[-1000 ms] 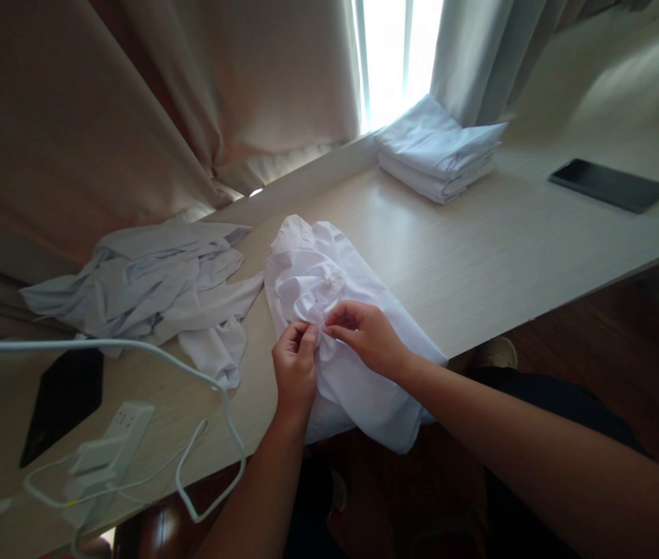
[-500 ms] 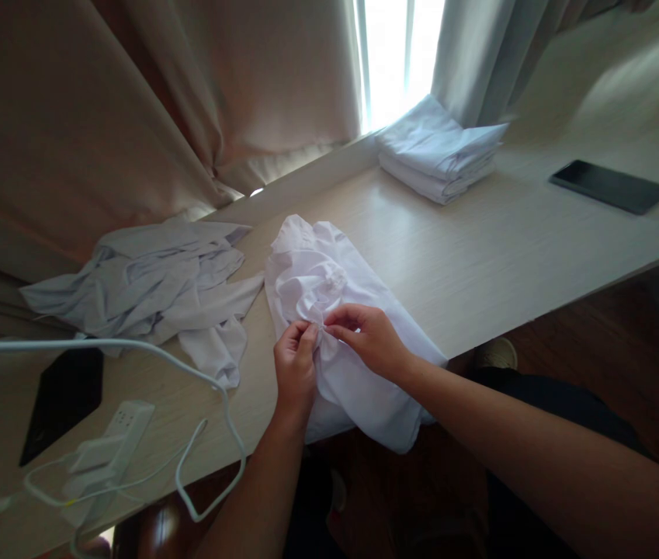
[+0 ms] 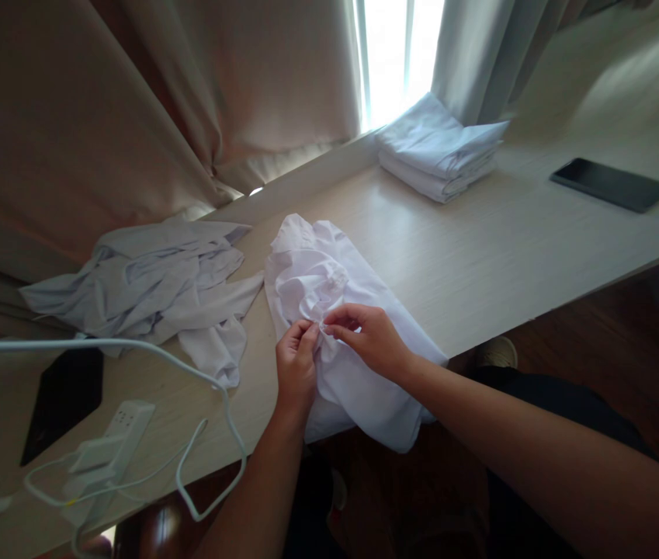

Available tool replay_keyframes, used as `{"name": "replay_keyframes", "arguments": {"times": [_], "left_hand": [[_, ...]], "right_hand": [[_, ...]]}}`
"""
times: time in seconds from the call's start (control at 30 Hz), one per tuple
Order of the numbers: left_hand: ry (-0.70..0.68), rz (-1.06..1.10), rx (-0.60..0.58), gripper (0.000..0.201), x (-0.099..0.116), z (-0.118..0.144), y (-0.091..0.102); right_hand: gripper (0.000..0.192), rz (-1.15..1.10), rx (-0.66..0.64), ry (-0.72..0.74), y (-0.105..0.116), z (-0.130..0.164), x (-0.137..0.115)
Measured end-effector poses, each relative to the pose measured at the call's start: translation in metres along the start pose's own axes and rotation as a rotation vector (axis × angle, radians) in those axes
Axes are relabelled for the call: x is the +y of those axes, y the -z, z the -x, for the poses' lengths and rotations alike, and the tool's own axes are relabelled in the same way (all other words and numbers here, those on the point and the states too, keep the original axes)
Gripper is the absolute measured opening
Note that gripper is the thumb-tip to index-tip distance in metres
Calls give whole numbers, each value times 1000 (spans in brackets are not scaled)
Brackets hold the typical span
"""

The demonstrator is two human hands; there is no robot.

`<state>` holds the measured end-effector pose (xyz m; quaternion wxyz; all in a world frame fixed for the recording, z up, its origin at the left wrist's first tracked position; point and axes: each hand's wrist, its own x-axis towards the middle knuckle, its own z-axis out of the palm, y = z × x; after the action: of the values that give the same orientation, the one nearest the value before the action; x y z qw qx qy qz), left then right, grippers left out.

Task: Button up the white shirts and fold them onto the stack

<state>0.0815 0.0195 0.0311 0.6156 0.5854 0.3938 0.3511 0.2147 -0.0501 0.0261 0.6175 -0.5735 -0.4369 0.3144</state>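
Here, both hands' fingers pinching shirt.

the white garment at the centre of the frame is plain, as are the crumpled pale bluish-white clothes to its left and the folded white stack at the upper middle. the desk is light wood with a fine grain, with a black phone at the right, a black slab at the lower left and a white power strip with a white cable. the curtains across the top are beige.
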Motion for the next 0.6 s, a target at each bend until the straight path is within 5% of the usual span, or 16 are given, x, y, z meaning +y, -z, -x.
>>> {"name": "replay_keyframes", "arguments": {"times": [0.6], "left_hand": [[83,233,-172,16,-3,-2,4]], "right_hand": [[11,-71,-5,10,7,-1,-4]]}}
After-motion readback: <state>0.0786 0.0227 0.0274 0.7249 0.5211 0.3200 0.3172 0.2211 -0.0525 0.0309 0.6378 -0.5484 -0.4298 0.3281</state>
